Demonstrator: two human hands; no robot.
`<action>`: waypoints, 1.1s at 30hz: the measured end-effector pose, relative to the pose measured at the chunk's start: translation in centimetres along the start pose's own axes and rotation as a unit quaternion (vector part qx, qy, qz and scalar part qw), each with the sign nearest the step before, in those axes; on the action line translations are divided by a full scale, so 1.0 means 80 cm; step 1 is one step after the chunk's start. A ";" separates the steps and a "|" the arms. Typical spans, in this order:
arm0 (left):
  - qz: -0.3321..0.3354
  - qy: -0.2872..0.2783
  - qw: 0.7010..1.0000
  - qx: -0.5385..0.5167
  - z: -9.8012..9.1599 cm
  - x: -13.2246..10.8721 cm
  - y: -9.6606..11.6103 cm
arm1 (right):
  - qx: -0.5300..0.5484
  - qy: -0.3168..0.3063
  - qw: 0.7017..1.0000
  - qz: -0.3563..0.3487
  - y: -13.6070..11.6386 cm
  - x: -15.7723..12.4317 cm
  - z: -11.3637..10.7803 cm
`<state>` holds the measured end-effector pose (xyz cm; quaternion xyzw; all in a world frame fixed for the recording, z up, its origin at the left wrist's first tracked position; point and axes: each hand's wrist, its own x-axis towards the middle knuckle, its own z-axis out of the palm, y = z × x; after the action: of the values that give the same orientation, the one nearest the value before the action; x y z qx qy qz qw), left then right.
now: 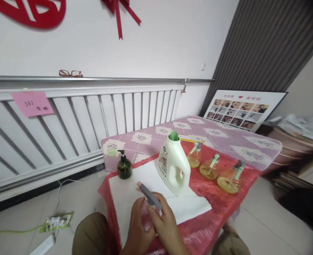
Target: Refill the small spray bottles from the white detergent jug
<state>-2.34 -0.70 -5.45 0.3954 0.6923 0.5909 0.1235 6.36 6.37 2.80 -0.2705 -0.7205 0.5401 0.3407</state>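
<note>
Close to the table's near edge, my left hand [139,226] is closed around the pinkish, see-through body of a small spray bottle [146,217]. My right hand [165,217] grips the same bottle at its grey trigger head, which points up and to the left. My fingers cover most of its body. Just beyond my hands stands a white detergent jug [172,163] with a green piece [173,136] in its mouth. A dark green pump bottle [124,166] is to the left. On the right are three clear spray bottles [208,170] holding yellow liquid.
A white sheet [196,209] lies over a red plastic cover [241,179] on the flowered tablecloth [216,132]. Behind the jug is a yellow-and-white box [190,138]. A radiator [135,109] lines the wall, and a photo board [241,109] leans at the back right.
</note>
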 end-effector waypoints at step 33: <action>0.000 -0.005 0.992 0.128 0.028 -0.021 -0.030 | -0.316 -0.277 0.884 -0.207 0.003 0.178 0.032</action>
<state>-0.79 -0.21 -8.78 0.4113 0.7616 0.4950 0.0755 -4.53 15.72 4.91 -0.0482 -0.9575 0.2539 0.1281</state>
